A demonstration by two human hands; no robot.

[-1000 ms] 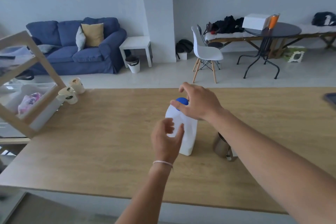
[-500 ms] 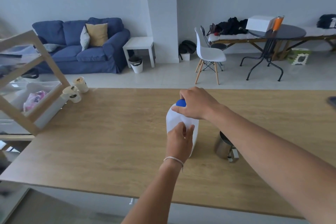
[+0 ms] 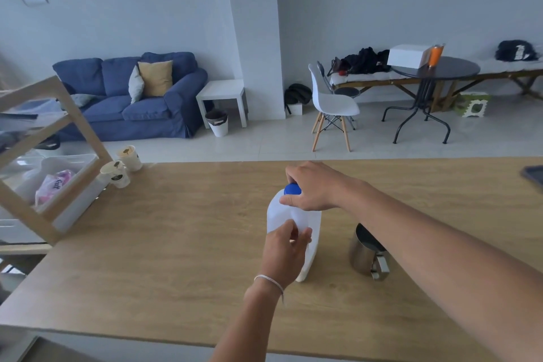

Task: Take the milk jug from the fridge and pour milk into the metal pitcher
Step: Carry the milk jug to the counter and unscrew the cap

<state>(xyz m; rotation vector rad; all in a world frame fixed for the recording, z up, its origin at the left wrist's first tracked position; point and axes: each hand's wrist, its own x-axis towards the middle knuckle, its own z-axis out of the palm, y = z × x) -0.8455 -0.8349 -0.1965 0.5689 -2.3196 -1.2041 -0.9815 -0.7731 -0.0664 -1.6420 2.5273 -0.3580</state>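
Two hands on the milk jug right now, and it's standing upright on the bench, just left of the metal pitcher. Right hand is closed around the blue cap, looks like the unscrewing step. Left hand is wrapped around the jug's lower body, bracing it. Tip: keep that lower grip firm but don't squeeze, thin plastic flexes and milk could burp out once the cap's loose. Jug is translucent white and seems only low on milk, hard to tell. Pitcher's open, handle facing the camera, close enough for pouring.
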